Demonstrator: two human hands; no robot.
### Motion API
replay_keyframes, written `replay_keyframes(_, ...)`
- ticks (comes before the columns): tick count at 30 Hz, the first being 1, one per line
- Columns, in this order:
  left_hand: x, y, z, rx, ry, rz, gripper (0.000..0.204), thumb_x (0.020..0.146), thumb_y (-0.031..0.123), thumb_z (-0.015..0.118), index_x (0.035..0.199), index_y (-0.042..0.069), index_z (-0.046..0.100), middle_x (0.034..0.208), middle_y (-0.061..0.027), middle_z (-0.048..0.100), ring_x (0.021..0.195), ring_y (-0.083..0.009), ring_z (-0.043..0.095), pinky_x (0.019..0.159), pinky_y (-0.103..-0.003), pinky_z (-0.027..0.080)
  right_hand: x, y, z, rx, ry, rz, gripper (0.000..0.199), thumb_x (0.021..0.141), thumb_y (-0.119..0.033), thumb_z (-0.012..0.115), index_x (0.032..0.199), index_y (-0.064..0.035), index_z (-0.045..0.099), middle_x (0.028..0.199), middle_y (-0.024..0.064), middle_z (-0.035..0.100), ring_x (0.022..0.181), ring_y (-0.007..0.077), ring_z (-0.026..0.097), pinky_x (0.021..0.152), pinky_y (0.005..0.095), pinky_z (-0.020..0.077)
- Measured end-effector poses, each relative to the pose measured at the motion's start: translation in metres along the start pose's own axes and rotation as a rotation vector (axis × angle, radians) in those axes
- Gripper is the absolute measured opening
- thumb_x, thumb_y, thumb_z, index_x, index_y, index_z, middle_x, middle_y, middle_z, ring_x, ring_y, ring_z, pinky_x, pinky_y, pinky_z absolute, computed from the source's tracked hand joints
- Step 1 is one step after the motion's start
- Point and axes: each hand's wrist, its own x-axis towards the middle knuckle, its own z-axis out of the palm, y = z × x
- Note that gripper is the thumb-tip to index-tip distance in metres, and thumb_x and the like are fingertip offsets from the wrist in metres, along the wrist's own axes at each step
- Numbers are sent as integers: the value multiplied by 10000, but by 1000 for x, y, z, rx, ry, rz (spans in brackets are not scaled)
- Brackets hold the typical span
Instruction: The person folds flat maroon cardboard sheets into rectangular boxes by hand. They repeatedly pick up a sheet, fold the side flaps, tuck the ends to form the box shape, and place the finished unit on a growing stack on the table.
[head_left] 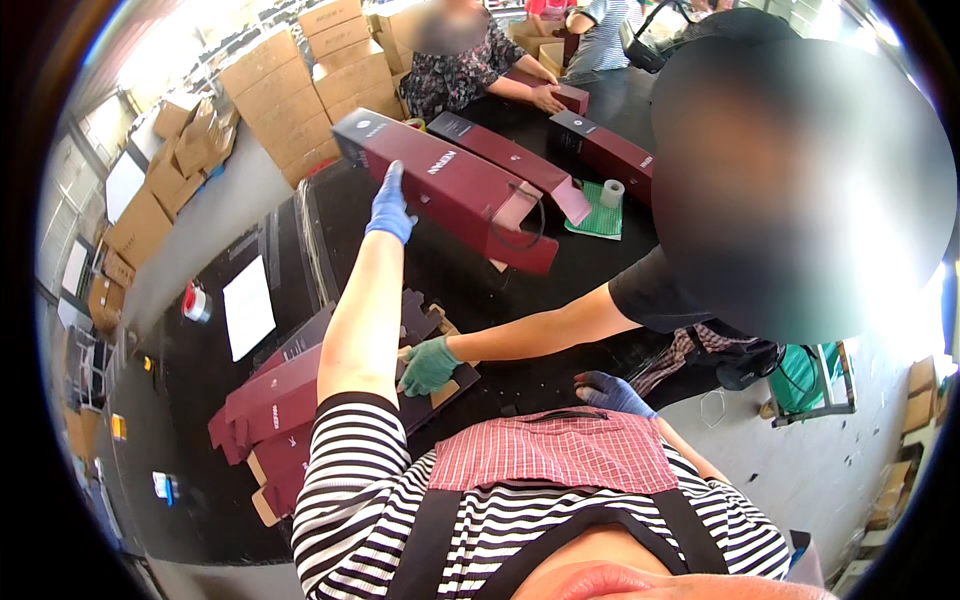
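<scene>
My left hand (390, 208), in a blue glove, reaches forward across the black table. It grips the near side of a long maroon carton (440, 180) with a dark end; some fingers are hidden. The carton's right end has an unfolded flap, with a dark cord loop (520, 225) by it. Close to my body at the table's near edge, my right hand (612, 392) wears a fingerless-looking blue glove and holds nothing, its fingers loosely apart. Beneath my left arm lie flattened maroon cartons (275, 400). A co-worker's green-gloved hand (430, 367) touches that pile.
Two more maroon cartons (510, 160) (605, 150) lie beyond mine. A white roll (612, 193) sits on a green sheet (597, 220). At left are white paper (248, 308) and a tape roll (196, 302). The co-worker leans in from the right; another person (465, 70) works opposite.
</scene>
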Motion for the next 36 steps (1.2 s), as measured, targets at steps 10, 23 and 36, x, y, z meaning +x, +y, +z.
replay_keyframes(10, -129, -68, -188, 303, -222, 467, 377, 942, 129, 639, 1298, 10, 604, 1215, -61, 660, 1095, -129, 602, 977, -253, 458, -26, 5, 13, 380, -33, 234, 384, 955, -166, 659, 1291, 4, 579, 1082, 56, 663, 976, 107, 589, 867, 243, 469)
replay_keyframes(23, -307, -158, -379, 1446, 337, 266, 825, 751, 415, 799, 1430, 92, 461, 1431, -159, 484, 1389, -328, 379, 1133, -459, 317, 51, -51, 77, -136, -622, 96, 347, 987, -200, 600, 1271, 0, 586, 1103, 57, 662, 1017, 114, 609, 887, 241, 480)
replay_keyframes(36, -243, -147, -289, 2114, -353, 122, 850, 846, 453, 656, 1549, 189, 257, 1519, -315, 282, 1405, -493, 297, 1066, -582, 362, 19, -55, 96, -124, -492, 134, 391, 978, -286, 613, 1266, -22, 606, 1111, 80, 668, 1026, 161, 604, 921, 292, 484)
